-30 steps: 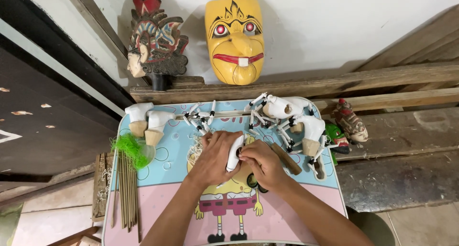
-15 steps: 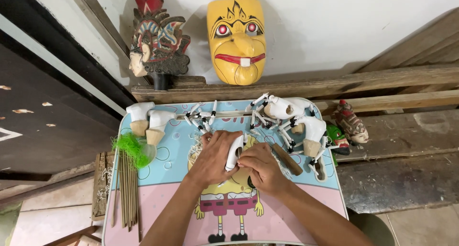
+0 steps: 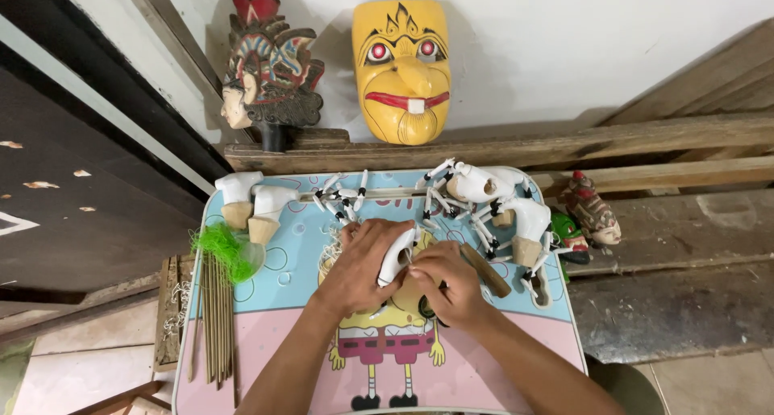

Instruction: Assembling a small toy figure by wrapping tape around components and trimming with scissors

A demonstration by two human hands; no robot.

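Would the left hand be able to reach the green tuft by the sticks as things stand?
Probably yes: the green tuft lies uncovered on the table left of the left hand, nothing between them, though that hand grips the white piece.

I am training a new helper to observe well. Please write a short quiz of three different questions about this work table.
1. True or false: both hands touch the white carved piece.
2. What lies at the left edge of the small table? A) thin wooden sticks B) a hammer C) a paint pot
3. What colour is the large mask on the wall?

Key:
1. True: the left hand grips it, and the right hand meets it.
2. A, the thin wooden sticks, beside a green tuft.
3. Yellow.
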